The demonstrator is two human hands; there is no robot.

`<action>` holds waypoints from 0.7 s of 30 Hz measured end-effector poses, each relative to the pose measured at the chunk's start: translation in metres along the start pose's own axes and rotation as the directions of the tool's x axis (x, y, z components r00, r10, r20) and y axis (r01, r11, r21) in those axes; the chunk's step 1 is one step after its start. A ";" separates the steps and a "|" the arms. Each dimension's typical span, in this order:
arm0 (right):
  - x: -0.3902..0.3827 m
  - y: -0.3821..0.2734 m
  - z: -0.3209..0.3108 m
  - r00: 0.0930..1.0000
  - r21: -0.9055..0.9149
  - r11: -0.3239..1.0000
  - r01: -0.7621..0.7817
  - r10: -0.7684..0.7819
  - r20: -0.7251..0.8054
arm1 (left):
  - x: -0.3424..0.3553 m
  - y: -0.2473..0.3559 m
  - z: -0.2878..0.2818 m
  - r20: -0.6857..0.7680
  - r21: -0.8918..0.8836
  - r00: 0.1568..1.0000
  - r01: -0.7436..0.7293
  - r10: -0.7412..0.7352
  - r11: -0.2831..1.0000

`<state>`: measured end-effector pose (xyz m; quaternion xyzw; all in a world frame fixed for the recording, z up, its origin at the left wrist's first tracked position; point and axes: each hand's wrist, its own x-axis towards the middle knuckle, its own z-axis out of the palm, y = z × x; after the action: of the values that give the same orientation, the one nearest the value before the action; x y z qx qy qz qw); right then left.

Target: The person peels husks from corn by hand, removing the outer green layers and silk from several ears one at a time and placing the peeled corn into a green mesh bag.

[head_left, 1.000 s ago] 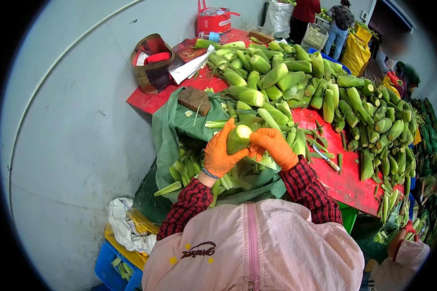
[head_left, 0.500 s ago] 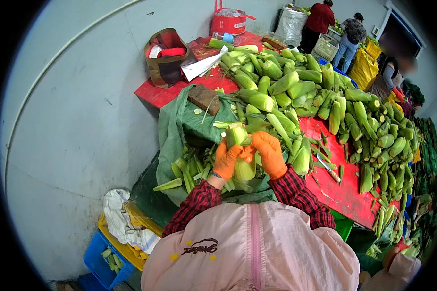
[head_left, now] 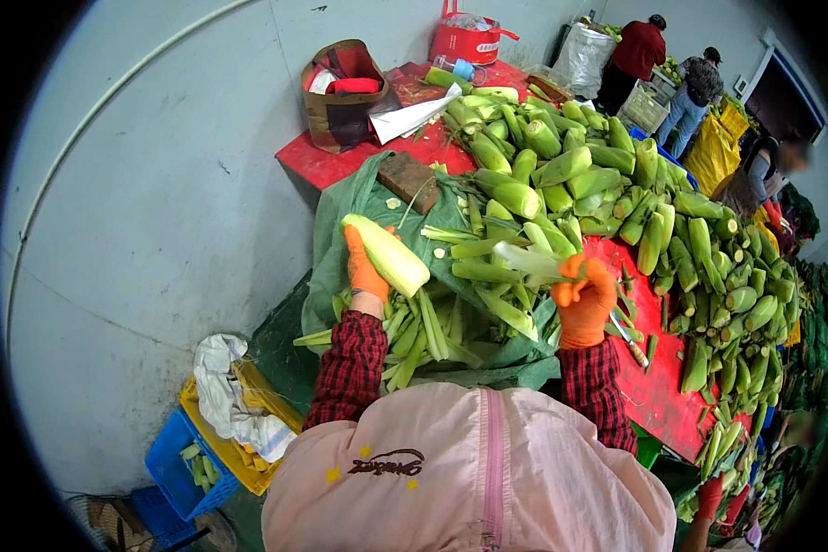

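Left hand [head_left: 366, 269] grips the pale corn [head_left: 388, 256], tilted above the green sack [head_left: 357, 190]; right hand [head_left: 584, 302] pinches a husk strip [head_left: 529, 262] (well apart from the corn); for clean peeling, steady the corn, draw husk lengthwise

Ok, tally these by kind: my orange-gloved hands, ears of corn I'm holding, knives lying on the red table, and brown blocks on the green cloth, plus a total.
Orange-gloved hands (left hand, right hand): 2
Held ear of corn: 1
Knife: 1
Brown block: 1
Total: 5
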<state>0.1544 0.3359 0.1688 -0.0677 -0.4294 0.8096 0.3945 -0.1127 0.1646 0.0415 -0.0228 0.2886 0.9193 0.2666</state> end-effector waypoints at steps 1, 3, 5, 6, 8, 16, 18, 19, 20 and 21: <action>-0.001 0.005 0.006 0.988 -0.162 0.981 -0.103 0.081 -0.134 | -0.003 0.000 0.001 0.062 0.078 0.998 0.018 -0.023 0.997; 0.010 0.033 0.018 0.952 -0.498 0.839 -0.221 0.296 0.076 | -0.019 -0.008 0.017 0.184 0.235 0.976 0.070 -0.115 0.969; 0.021 0.065 0.034 0.890 -0.749 0.621 -0.229 0.445 0.097 | -0.045 -0.013 0.036 0.332 0.369 0.932 0.012 -0.144 0.929; 0.022 0.074 0.037 0.907 -0.844 0.529 -0.095 0.394 0.145 | -0.057 -0.013 0.046 0.360 0.404 0.919 -0.001 -0.158 0.915; 0.025 0.072 0.050 0.892 -0.950 0.311 0.009 0.428 0.148 | -0.075 -0.006 0.058 0.425 0.444 0.884 -0.015 -0.196 0.896; 0.025 0.086 0.035 0.837 -0.673 0.658 -0.338 0.538 0.106 | -0.078 0.001 0.050 0.501 0.485 0.810 0.028 -0.304 0.874; 0.025 0.091 0.028 0.833 -0.600 0.692 -0.401 0.548 0.075 | -0.075 0.000 0.043 0.417 0.547 0.866 0.004 -0.277 0.837; 0.025 0.093 0.025 0.830 -0.564 0.705 -0.430 0.554 0.060 | -0.073 -0.001 0.040 0.375 0.574 0.891 -0.005 -0.258 0.819; 0.023 0.095 0.023 0.828 -0.449 0.748 -0.488 0.559 0.031 | -0.071 -0.001 0.039 0.320 0.619 0.924 -0.035 -0.210 0.785; 0.023 0.096 0.024 0.835 -0.422 0.761 -0.492 0.550 0.020 | -0.068 -0.002 0.039 0.265 0.663 0.951 -0.061 -0.158 0.746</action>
<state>0.0723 0.3064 0.1173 -0.2057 -0.5765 0.7845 0.0991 -0.0488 0.1546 0.0858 0.2077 0.5511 0.7410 0.3225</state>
